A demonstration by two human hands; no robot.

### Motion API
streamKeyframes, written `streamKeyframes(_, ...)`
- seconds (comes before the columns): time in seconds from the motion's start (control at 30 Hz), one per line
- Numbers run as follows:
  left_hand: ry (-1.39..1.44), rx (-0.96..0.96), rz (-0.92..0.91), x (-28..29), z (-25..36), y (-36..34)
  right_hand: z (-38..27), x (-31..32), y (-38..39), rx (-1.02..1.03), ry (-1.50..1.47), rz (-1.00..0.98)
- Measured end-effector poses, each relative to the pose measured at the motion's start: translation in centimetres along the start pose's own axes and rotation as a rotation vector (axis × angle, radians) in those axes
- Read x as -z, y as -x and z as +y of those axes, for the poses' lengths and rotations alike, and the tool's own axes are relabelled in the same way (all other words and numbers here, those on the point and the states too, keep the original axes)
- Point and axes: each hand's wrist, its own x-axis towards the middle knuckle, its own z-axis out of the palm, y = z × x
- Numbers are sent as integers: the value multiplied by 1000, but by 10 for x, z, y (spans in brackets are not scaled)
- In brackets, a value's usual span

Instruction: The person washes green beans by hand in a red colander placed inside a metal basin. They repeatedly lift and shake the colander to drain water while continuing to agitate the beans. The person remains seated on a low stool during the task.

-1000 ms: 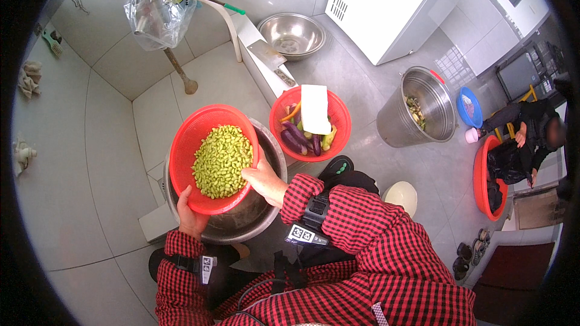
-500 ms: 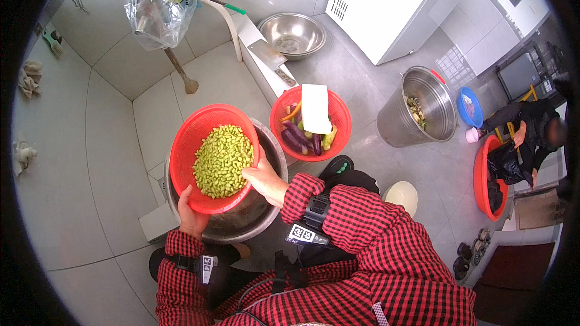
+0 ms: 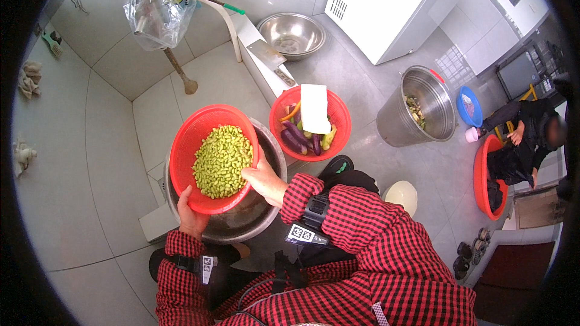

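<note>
Both of my hands hold a red plastic colander (image 3: 186, 145), tilted toward me over a large metal basin (image 3: 269, 220). Shelled green beans (image 3: 222, 163) lie heaped against its lower right side. My left hand (image 3: 193, 220) grips the near rim, thumb up along the outside. On the right side, my right hand (image 3: 264, 182) is closed round the rim with its thumb near the beans. The basin's inside is mostly hidden under the colander; the part that shows looks dark.
Beside the basin, a red basket (image 3: 345, 127) holds eggplants, peppers and a white slab. A cleaver (image 3: 267, 53) rests on a ledge by a steel bowl (image 3: 293, 35). Rightward are a metal bucket (image 3: 393, 115), a pale bowl (image 3: 401, 198) and another person (image 3: 531, 130) at a red tub (image 3: 481, 187).
My hands and the colander stay almost where they were. At the right, the other person's hands and the dark cloth at the red tub have shifted slightly.
</note>
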Motion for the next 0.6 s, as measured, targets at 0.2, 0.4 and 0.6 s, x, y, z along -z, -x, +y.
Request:
streamKeyframes(0.2,8,8,27,1,-1,-2,11,1,-5,88,32,16)
streamKeyframes(0.4,-21,-13,31,-12,-6,1,16,3,-3,135,102,45)
streamKeyframes(0.6,16,63,43,0,-7,-11,23,3,-12,208,104,52)
